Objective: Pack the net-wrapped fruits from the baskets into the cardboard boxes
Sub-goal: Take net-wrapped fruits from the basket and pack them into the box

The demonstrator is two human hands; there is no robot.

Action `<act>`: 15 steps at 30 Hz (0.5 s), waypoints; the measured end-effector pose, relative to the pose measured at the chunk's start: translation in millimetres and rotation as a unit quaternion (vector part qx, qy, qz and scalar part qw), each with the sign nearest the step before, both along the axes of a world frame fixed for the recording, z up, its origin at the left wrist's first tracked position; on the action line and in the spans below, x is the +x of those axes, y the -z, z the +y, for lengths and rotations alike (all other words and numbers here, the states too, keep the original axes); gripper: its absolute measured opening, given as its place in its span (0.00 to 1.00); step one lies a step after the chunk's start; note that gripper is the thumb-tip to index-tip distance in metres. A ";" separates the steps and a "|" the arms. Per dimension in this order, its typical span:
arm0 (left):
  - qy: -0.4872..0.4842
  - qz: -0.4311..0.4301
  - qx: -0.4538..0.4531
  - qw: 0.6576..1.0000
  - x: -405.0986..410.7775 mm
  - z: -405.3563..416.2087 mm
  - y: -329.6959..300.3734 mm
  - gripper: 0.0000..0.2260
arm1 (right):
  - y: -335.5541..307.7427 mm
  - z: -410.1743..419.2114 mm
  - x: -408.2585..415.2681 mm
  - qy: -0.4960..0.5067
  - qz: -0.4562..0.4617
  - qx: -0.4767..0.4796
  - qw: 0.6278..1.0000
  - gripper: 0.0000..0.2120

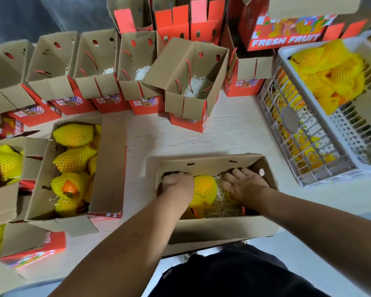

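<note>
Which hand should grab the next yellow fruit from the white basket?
Probably the right hand. The white basket sits on its side of the box, and its fingers look open, while the left hand is curled beside a netted fruit.

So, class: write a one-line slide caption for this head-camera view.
Both hands settle a net-wrapped fruit into a cardboard box, beside a white basket of fruit.

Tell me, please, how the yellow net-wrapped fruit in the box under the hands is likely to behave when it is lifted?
The net-wrapped fruit looks rounded, so it could roll if set on a bare surface. Its foam netting probably gives grip and some cushioning. The straw padding beneath suggests that it bruises easily, so gentle handling seems wise.
</note>
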State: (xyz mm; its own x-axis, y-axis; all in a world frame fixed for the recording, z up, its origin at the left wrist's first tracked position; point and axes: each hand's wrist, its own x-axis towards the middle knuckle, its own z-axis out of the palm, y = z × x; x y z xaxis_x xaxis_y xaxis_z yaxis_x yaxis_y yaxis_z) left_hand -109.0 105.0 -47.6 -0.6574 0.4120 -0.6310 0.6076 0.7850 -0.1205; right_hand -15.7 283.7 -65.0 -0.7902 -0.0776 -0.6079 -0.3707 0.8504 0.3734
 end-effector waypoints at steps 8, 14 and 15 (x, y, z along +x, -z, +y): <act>-0.009 -0.011 0.101 0.995 -1.3 -11.9 -8.1 0.11 | -31.5 5.0 -9.5 0.217 0.037 -0.211 0.952 0.32; -0.045 -0.078 0.201 0.975 6.0 3.7 -17.5 0.11 | -19.3 -6.1 -10.8 0.278 -0.025 -0.129 0.952 0.24; -0.053 -0.089 0.227 0.968 9.3 8.2 -19.2 0.11 | -23.9 -6.1 -16.2 0.295 -0.015 -0.147 0.944 0.21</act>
